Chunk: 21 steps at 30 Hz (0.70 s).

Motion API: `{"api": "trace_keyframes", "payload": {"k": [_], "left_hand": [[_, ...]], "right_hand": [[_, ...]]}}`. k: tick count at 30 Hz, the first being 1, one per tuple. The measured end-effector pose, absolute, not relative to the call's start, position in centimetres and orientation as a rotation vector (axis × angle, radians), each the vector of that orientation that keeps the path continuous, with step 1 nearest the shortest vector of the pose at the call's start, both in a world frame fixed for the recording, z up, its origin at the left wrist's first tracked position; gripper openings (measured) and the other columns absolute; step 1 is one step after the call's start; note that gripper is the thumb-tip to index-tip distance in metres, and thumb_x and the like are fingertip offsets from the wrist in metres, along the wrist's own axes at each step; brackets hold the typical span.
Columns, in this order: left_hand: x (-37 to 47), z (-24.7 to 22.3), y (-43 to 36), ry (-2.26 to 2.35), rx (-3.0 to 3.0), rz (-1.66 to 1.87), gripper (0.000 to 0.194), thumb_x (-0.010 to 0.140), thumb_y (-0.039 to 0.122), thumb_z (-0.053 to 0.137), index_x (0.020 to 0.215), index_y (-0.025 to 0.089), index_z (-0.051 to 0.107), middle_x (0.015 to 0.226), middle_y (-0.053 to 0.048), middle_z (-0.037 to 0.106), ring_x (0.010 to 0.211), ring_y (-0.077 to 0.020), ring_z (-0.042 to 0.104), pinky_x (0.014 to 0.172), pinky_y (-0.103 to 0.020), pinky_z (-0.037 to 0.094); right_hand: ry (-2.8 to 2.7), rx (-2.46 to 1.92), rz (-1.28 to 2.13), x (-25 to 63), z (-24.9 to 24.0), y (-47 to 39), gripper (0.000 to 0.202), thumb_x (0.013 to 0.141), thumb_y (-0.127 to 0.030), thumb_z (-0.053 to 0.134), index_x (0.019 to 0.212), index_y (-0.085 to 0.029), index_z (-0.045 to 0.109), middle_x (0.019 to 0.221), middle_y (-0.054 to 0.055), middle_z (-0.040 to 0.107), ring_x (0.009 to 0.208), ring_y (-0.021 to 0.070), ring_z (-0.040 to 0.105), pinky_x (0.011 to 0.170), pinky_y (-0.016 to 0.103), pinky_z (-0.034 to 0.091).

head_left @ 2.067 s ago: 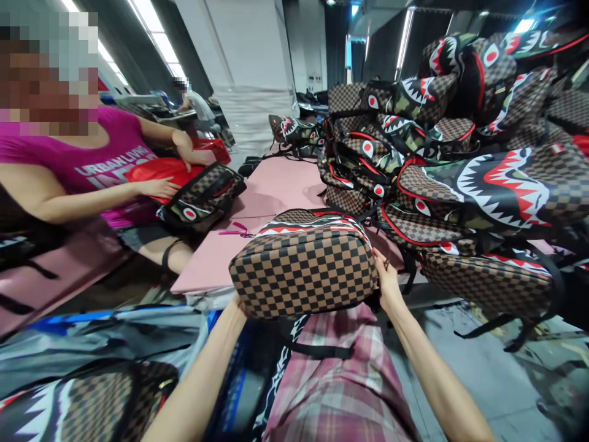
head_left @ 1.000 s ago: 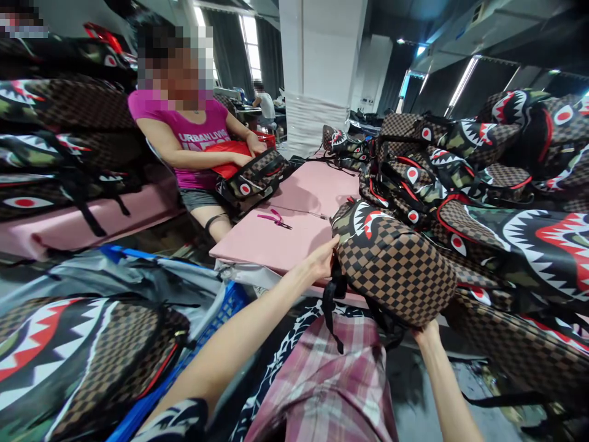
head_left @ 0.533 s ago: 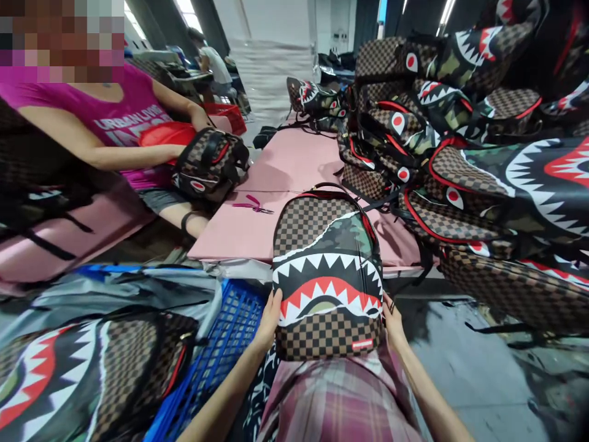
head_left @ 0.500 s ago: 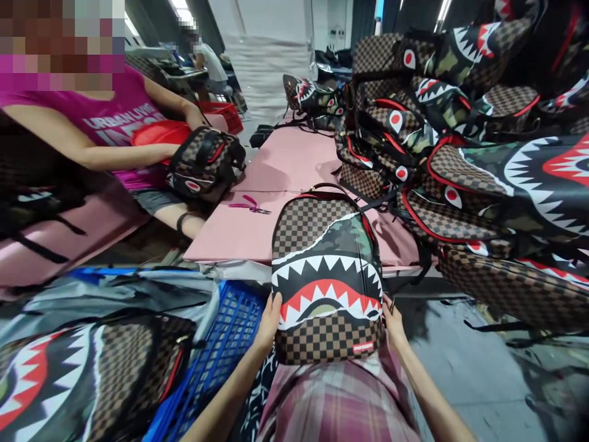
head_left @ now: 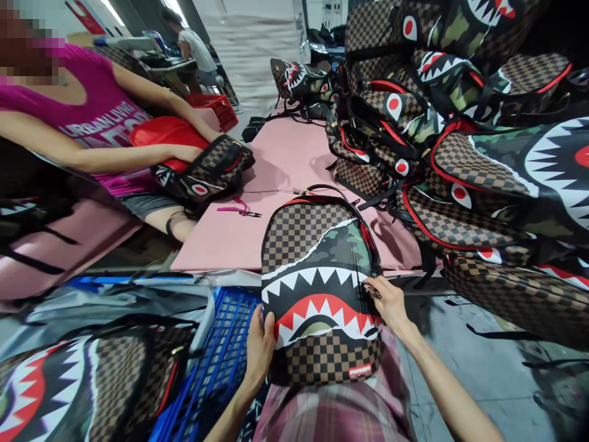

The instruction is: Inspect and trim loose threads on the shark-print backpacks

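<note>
Currently, a shark-mouth checkered backpack (head_left: pixel 313 239) is held front side up, tilted, at the near edge of the pink-covered table (head_left: pixel 289 153). Its handle end is placed over the tabletop, and its base is positioned above the plaid cloth (head_left: pixel 335 411) on the wearer's lap; whether the cloth is pressed by the base cannot be told. The left side of the backpack is gripped low down by the left hand (head_left: pixel 261 344), with the thumb laid along the front and the other fingers partly hidden. The right side is touched higher up by the fingertips of the right hand (head_left: pixel 389 304), in which a small dark object (head_left: pixel 374 291) is held in a narrow pinch; its kind cannot be made out.

Pliers with magenta handles (head_left: pixel 239 210) are seen on the table, left of the backpack. To the right, checkered shark-print bags (head_left: pixel 478 166) are heaped, some overlapping the table. At near left, another shark-print bag (head_left: pixel 110 374) is seen beside a blue plastic basket (head_left: pixel 230 337) and a grey sheet (head_left: pixel 138 291). Farther left, a checkered bag with a red lining (head_left: pixel 216 169) is handled by a person in a magenta T-shirt (head_left: pixel 92 80). Beyond, a red basket (head_left: pixel 225 113) is visible.
</note>
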<state>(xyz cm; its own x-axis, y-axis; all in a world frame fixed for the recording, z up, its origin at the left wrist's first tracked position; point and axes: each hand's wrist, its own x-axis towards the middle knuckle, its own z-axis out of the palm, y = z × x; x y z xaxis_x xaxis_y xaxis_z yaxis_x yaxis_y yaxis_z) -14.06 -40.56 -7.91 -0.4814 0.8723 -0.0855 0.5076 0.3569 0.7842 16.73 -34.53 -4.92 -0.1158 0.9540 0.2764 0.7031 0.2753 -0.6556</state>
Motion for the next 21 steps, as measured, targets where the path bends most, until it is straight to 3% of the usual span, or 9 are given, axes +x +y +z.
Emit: {"api": "trace_keyframes", "payload": {"k": [3, 6, 10, 12, 14, 17, 21], "left_hand": [[-10.5, -5.1, -39.4, 2.026, 1.726, 1.151, 0.045, 0.086, 0.037, 0.041, 0.127, 0.019, 0.039, 0.136, -0.012, 0.039, 0.133, -0.0237, 0.027, 0.111, -0.041, 0.021], [-5.1, -2.9, -36.7, 1.640, 2.064, 0.980, 0.034, 0.089, 0.032, 0.037, 0.119, 0.019, 0.047, 0.128, -0.011, 0.049, 0.135, -0.0234, 0.024, 0.109, -0.043, 0.023], [0.7, -2.6, -33.9, 1.608, 2.062, 0.763, 0.060, 0.085, 0.043, 0.047, 0.135, 0.016, 0.030, 0.141, -0.014, 0.035, 0.138, -0.0296, 0.013, 0.108, -0.054, 0.014], [1.9, -3.2, -33.3, 1.658, 2.051, 0.684, 0.074, 0.080, 0.048, 0.053, 0.139, 0.016, 0.023, 0.145, -0.016, 0.028, 0.138, -0.0327, 0.008, 0.107, -0.058, 0.009], [2.0, -3.9, -32.8, 1.692, 2.019, 0.650, 0.074, 0.080, 0.047, 0.053, 0.139, 0.015, 0.023, 0.145, -0.017, 0.027, 0.138, -0.0330, 0.009, 0.107, -0.058, 0.010], [1.4, -4.4, -32.2, 1.733, 1.970, 0.631, 0.068, 0.081, 0.041, 0.054, 0.137, 0.014, 0.027, 0.141, -0.017, 0.034, 0.136, -0.0331, 0.016, 0.106, -0.056, 0.016], [0.9, -3.9, -31.7, 1.705, 1.991, 0.698, 0.060, 0.080, 0.029, 0.053, 0.134, 0.012, 0.033, 0.135, -0.016, 0.043, 0.133, -0.0322, 0.024, 0.106, -0.050, 0.025]], "right_hand": [[-1.969, -1.374, 0.448, 17.0, -4.6, -35.0, 0.027, 0.088, -0.021, 0.043, 0.102, -0.023, 0.065, 0.088, 0.005, 0.065, 0.072, 0.0152, 0.061, 0.060, 0.024, 0.044], [-2.175, -1.247, 0.292, 17.2, -4.2, -37.4, 0.025, 0.087, -0.020, 0.045, 0.101, -0.019, 0.065, 0.081, 0.007, 0.064, 0.065, 0.0154, 0.058, 0.056, 0.026, 0.042], [-2.377, -1.125, 0.224, 17.9, -4.8, -43.2, 0.027, 0.086, -0.017, 0.044, 0.107, -0.016, 0.061, 0.077, 0.007, 0.064, 0.057, 0.0158, 0.055, 0.051, 0.029, 0.039], [-2.387, -1.107, 0.343, 18.6, -5.5, -45.3, 0.025, 0.087, -0.019, 0.044, 0.106, -0.018, 0.061, 0.078, 0.006, 0.065, 0.057, 0.0153, 0.056, 0.050, 0.029, 0.040], [-2.291, -1.084, 0.526, 19.7, -6.1, -45.2, 0.023, 0.088, -0.024, 0.044, 0.099, -0.023, 0.064, 0.080, 0.004, 0.066, 0.063, 0.0159, 0.059, 0.054, 0.028, 0.043], [-1.807, -1.411, 0.627, 22.2, -7.1, -40.1, 0.028, 0.088, -0.034, 0.040, 0.095, -0.027, 0.066, 0.078, 0.004, 0.066, 0.070, 0.0195, 0.060, 0.061, 0.031, 0.046], [-1.484, -2.102, 0.373, 25.5, -9.2, -28.8, 0.043, 0.083, -0.035, 0.048, 0.122, -0.018, 0.055, 0.096, 0.014, 0.065, 0.083, 0.0284, 0.060, 0.075, 0.042, 0.044]]}}
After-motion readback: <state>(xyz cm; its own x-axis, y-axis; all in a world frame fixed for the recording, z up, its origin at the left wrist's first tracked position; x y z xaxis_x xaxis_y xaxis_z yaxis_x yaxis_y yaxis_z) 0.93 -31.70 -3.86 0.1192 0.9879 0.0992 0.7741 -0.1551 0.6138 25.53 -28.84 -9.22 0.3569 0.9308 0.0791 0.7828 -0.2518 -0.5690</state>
